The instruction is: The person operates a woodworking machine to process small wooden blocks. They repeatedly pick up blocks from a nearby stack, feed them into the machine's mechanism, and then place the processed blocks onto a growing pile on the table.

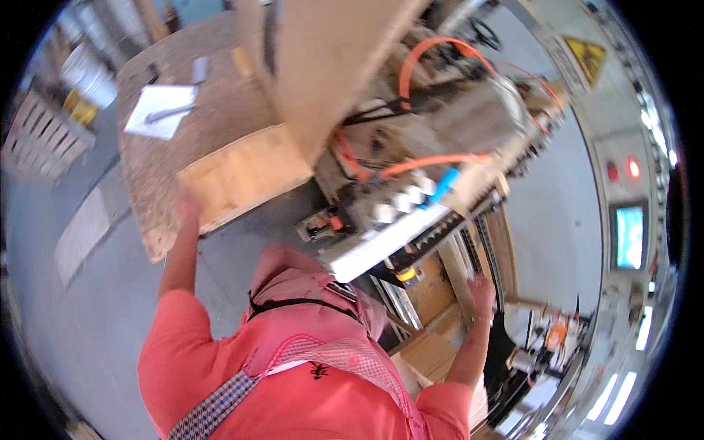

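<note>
My left hand point(188, 204) is at the left end of a pale wooden board point(246, 176), its fingers blurred but seeming to grip the edge. That board lies at the edge of a brown particleboard table point(220, 44), partly over the floor. Off to the right, my right hand point(481, 295) is beside the rails point(466, 257) of a woodworking machine. Its fingers are blurred, so I cannot see whether it grips anything. Flat wooden pieces point(433, 356) lie below the rails, near my right forearm.
Ahead stands the machine with orange hoses point(433, 160) and a white bar point(385, 242). A large upright panel point(330, 59) rises behind the board. Paper point(160, 110) with a grey tool lies on the table. At far left are a slatted crate point(48, 139) and white bucket point(88, 73). A lit screen point(629, 236) is at right.
</note>
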Motion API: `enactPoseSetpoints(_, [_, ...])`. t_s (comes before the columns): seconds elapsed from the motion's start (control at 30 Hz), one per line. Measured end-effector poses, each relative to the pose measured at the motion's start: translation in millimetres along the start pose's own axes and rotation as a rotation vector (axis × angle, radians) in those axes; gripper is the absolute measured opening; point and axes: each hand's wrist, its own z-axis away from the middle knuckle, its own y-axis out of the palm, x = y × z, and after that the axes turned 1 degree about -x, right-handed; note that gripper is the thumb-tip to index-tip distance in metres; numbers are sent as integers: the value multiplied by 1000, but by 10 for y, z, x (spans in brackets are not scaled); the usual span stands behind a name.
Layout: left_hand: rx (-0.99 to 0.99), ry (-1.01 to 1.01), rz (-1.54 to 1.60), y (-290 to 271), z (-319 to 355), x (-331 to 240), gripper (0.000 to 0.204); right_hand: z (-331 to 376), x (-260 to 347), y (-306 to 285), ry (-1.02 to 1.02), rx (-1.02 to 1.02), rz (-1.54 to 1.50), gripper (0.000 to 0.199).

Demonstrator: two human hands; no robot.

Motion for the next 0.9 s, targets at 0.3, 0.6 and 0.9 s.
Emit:
enactPoseSetpoints(0.3, [330,249,1432,-520,2133,-1191,28,-987,247,-477,-178,-201,-104,19])
enactPoseSetpoints(0.6, [789,846,792,-1643,3911,-4180,37,-2571,292,-476,-386,-364,-212,31])
enactPoseSetpoints(0.9, [854,1058,476,-1304,4226,-4601,40,-3456,652,-387,-361,-71,-11,45])
